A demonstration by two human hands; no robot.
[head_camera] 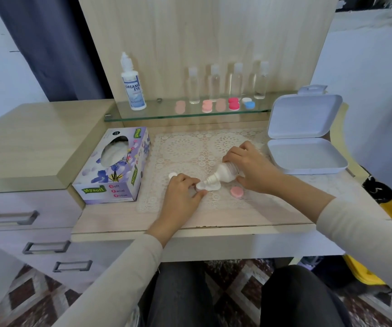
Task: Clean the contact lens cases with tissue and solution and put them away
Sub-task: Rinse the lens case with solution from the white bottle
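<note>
My right hand (249, 168) grips a small white solution bottle (223, 173), tipped with its nozzle pointing left and down over a white contact lens case (210, 186) on the lace mat. My left hand (183, 192) pinches the left end of that case. A white cap (172, 175) lies just beyond my left hand. A pink cap (236, 192) lies on the mat below my right hand. Several more lens cases (234, 103) in pink, red and blue-white sit on the glass shelf (157, 114).
A tissue box (117, 166) stands at the left of the mat. An open white plastic box (306, 149) stands at the right. A tall solution bottle (132, 83) and several clear bottles (214, 83) stand on the shelf. Drawers are at the left.
</note>
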